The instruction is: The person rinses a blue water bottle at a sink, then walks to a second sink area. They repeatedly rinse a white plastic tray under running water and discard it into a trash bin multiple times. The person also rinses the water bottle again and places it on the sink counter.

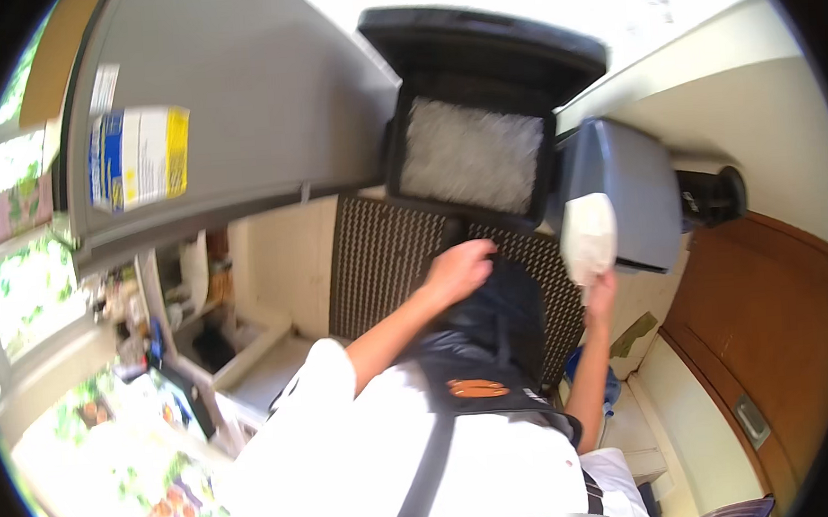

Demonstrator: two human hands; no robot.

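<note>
In front of me stands a black bin with its lid raised. Clear pieces of ice lie inside it. My right hand grips a white scoop by its narrow end, beside the bin's right side and over a grey-blue box. The scoop is blurred, and I cannot see anything in it. My left hand hangs below the bin's near edge, apart from the ice. Its fingers are curled, and whether they hold something is hidden. A dark apron covers my front.
A large grey metal appliance with a blue and yellow label stands at the left. A perforated dark mat covers the floor. To the right are a black cylindrical object and a brown wooden panel with a recessed metal handle.
</note>
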